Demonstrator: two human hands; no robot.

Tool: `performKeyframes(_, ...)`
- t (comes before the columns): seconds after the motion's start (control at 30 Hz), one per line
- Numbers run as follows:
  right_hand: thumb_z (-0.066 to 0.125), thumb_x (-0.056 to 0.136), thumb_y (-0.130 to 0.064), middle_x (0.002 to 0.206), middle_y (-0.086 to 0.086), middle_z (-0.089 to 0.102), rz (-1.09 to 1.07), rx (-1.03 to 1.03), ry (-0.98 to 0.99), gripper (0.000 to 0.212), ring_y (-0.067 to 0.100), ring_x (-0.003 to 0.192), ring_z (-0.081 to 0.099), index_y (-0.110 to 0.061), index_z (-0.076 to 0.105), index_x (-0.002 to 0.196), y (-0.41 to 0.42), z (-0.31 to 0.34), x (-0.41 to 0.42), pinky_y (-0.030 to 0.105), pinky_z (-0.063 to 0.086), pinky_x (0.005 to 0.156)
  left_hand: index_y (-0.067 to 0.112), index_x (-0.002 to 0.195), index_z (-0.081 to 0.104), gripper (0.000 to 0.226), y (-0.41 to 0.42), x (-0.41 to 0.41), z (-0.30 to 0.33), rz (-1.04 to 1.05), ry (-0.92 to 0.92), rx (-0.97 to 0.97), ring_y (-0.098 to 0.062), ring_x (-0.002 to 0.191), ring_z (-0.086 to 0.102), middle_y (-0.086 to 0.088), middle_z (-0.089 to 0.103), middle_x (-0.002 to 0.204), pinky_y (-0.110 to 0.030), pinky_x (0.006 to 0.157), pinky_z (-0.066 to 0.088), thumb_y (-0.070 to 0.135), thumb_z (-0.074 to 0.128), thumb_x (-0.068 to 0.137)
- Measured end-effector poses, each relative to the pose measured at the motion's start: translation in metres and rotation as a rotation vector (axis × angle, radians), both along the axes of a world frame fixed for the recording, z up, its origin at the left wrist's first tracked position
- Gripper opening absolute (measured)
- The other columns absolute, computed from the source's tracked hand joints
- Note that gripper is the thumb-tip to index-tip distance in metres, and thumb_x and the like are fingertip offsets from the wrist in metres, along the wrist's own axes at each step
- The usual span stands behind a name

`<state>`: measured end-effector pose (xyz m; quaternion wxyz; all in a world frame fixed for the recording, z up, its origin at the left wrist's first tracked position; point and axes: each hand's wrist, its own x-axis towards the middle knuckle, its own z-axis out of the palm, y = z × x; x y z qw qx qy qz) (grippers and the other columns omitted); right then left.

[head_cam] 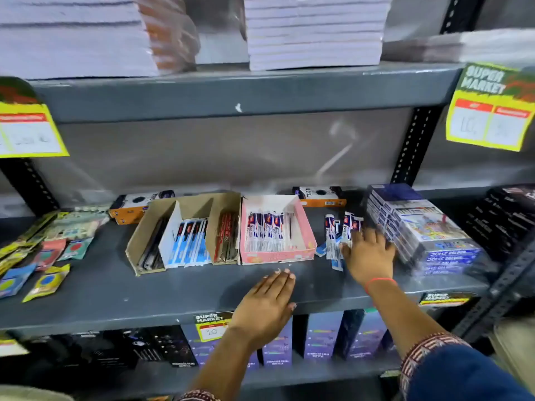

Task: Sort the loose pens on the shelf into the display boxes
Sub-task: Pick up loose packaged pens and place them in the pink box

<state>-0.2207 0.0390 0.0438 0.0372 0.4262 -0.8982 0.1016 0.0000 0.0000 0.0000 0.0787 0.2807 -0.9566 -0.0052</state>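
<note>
Several loose packaged pens (335, 235) lie on the grey shelf (173, 290) to the right of a pink display box (278, 256) that holds matching white-and-blue pen packs. Left of it stands a brown cardboard display box (136, 250) with three compartments: dark pens, blue-and-white pens, red pens. My right hand (369, 254) lies flat over the right side of the loose pens, fingers spread and touching them. My left hand (267, 305) rests open, palm down, on the shelf's front edge below the pink box, holding nothing.
A stack of blue crayon boxes (425, 235) sits right beside my right hand. Two orange-and-black boxes (321, 196) lie at the back. Small colourful packets (49, 256) cover the left of the shelf. Notebook stacks (312, 30) fill the shelf above; yellow price tags (489, 111) hang down.
</note>
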Motion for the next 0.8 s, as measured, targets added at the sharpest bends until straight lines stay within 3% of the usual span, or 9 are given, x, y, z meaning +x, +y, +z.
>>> performKeyframes(0.07, 0.041, 0.094, -0.036, 0.134, 0.011, 0.048, 0.014, 0.054, 0.011, 0.042, 0.032, 0.125, 0.041, -0.012, 0.052, 0.127, -0.008, -0.003, 0.002, 0.046, 0.036, 0.102, 0.009, 0.124, 0.056, 0.056, -0.007, -0.006, -0.002, -0.008, -0.009, 0.008, -0.021, 0.116, 0.055, -0.008, 0.059, 0.126, -0.034, 0.095, 0.042, 0.038, 0.024, 0.088)
performKeyframes(0.2, 0.041, 0.094, -0.037, 0.131, 0.01, 0.052, 0.116, 0.108, 0.072, 0.041, 0.031, 0.122, 0.045, -0.012, 0.055, 0.124, -0.028, -0.01, 0.01, 0.042, 0.038, 0.097, 0.014, 0.146, 0.018, 0.08, -0.016, -0.015, -0.006, -0.044, -0.097, 0.079, -0.02, 0.14, 0.013, -0.005, 0.016, 0.154, -0.031, 0.112, 0.011, 0.053, -0.006, 0.08)
performKeyframes(0.27, 0.044, 0.093, -0.037, 0.131, 0.012, 0.052, 0.099, 0.123, 0.037, 0.043, 0.032, 0.122, 0.046, -0.01, 0.054, 0.125, -0.037, -0.009, 0.01, 0.041, 0.039, 0.098, 0.017, 0.147, 0.013, 0.077, -0.022, -0.017, -0.002, -0.046, -0.137, 0.069, -0.019, 0.14, 0.006, -0.003, 0.01, 0.156, -0.032, 0.112, 0.01, 0.057, -0.003, 0.082)
performKeyframes(0.37, 0.051, 0.09, -0.034, 0.133, 0.015, 0.051, 0.065, 0.155, -0.068, 0.049, 0.034, 0.124, 0.046, -0.007, 0.045, 0.131, -0.048, -0.006, 0.008, 0.042, 0.044, 0.097, 0.019, 0.146, 0.014, 0.073, -0.031, -0.018, -0.002, -0.067, -0.146, 0.084, -0.019, 0.14, 0.006, -0.003, 0.008, 0.156, -0.032, 0.112, 0.009, 0.062, 0.008, 0.088)
performKeyframes(0.5, 0.06, 0.086, -0.023, 0.133, 0.02, 0.047, -0.004, 0.111, -0.3, 0.059, 0.039, 0.12, 0.052, -0.004, 0.036, 0.136, -0.058, -0.005, 0.005, 0.046, 0.047, 0.094, 0.021, 0.146, 0.016, 0.086, -0.035, -0.016, -0.003, -0.08, -0.113, 0.109, -0.022, 0.14, 0.007, -0.005, 0.01, 0.155, -0.026, 0.105, -0.007, 0.067, -0.004, 0.076)
performKeyframes(0.57, 0.058, 0.084, -0.013, 0.131, 0.023, 0.048, -0.039, 0.055, -0.373, 0.055, 0.042, 0.117, 0.054, -0.002, 0.038, 0.133, -0.063, -0.005, 0.003, 0.047, 0.047, 0.093, 0.019, 0.145, 0.022, 0.084, -0.037, -0.016, -0.006, -0.092, -0.091, 0.124, -0.024, 0.139, 0.014, -0.007, 0.018, 0.154, -0.029, 0.105, -0.006, 0.066, -0.002, 0.079)
performKeyframes(0.67, 0.05, 0.083, -0.002, 0.126, 0.026, 0.056, -0.1, -0.025, -0.464, 0.043, 0.043, 0.114, 0.056, 0.0, 0.044, 0.126, -0.069, -0.006, -0.001, 0.046, 0.046, 0.093, 0.016, 0.14, 0.036, 0.081, -0.039, -0.015, -0.008, -0.104, -0.06, 0.112, -0.029, 0.133, 0.032, -0.011, 0.035, 0.146, -0.036, 0.106, 0.009, 0.064, 0.001, 0.086)
performKeyframes(0.73, 0.048, 0.083, 0.001, 0.122, 0.027, 0.06, -0.136, -0.079, -0.557, 0.036, 0.042, 0.11, 0.058, 0.0, 0.052, 0.119, -0.072, -0.007, -0.005, 0.042, 0.047, 0.09, 0.018, 0.143, 0.028, 0.083, -0.04, -0.017, -0.011, -0.097, -0.052, 0.123, -0.027, 0.136, 0.023, -0.009, 0.027, 0.151, -0.033, 0.109, 0.006, 0.066, 0.001, 0.082)
performKeyframes(0.8, 0.051, 0.083, 0.0, 0.117, 0.027, 0.063, -0.152, -0.127, -0.622, 0.018, 0.038, 0.1, 0.06, 0.001, 0.06, 0.098, -0.074, -0.005, -0.007, 0.035, 0.046, 0.082, 0.02, 0.145, 0.02, 0.086, -0.039, -0.017, -0.012, -0.089, -0.056, 0.133, -0.024, 0.139, 0.014, -0.007, 0.018, 0.154, -0.032, 0.111, 0.004, 0.067, -0.002, 0.077)
